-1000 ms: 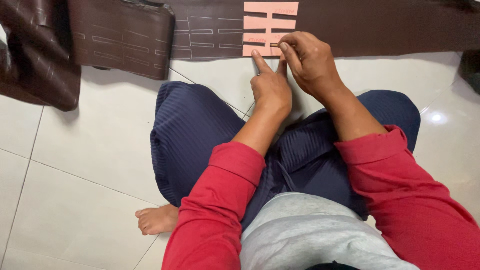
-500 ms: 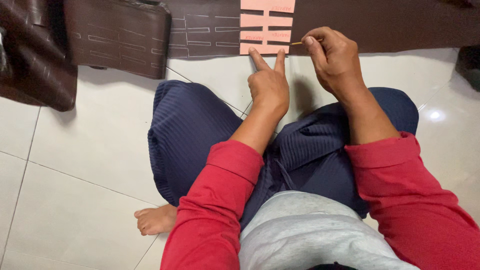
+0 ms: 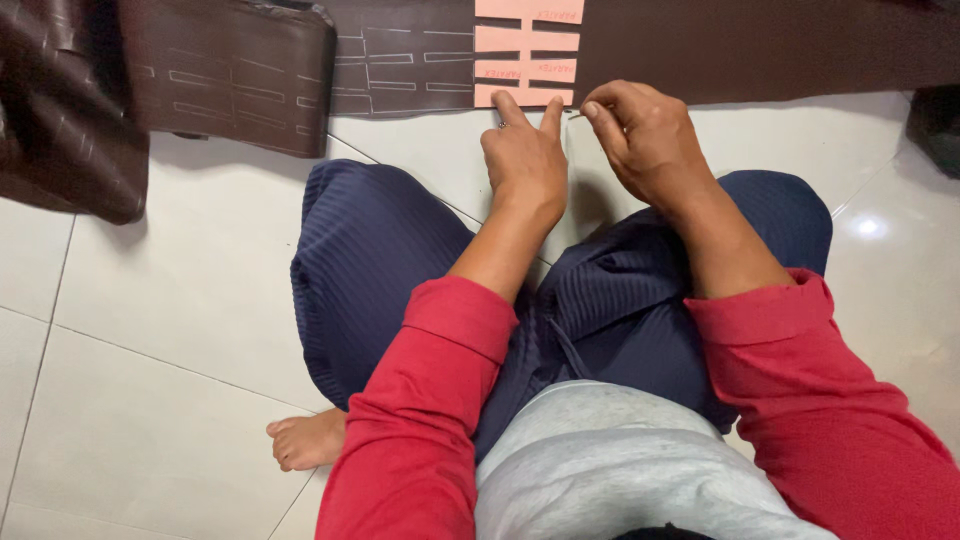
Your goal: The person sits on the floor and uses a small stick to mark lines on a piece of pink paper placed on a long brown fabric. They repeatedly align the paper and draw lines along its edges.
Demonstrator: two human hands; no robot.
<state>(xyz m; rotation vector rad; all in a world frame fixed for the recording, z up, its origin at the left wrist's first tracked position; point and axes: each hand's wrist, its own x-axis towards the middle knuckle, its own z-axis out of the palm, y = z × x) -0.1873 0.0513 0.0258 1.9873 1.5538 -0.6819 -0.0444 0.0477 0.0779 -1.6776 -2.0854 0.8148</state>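
Two fingers (image 3: 510, 108) of the left hand (image 3: 525, 160), the index and middle, were spread in a V and pressed flat on the lower edge of a pink paper template (image 3: 528, 52), while the other fingers of that hand were curled under. The template, cut with narrow horizontal slots, lay on a long strip of dark brown fabric (image 3: 760, 45) stretched across the white tiled floor (image 3: 180, 300). The right hand (image 3: 645, 140) hovered just beside the left, its thumb and index finger pinched together on a thin pointed tool (image 3: 577, 115), too small to identify, whose tip rested near the template's lower right corner. To the left of the template, the fabric bore pale outlines of marked rectangles (image 3: 390, 60), and farther left it was folded over itself in a loose heap (image 3: 70, 110). The person sat cross-legged on the tiles in dark blue striped trousers (image 3: 380, 250), a grey top and red sleeves (image 3: 420, 400), with a bare foot (image 3: 305, 440) showing under the left knee.
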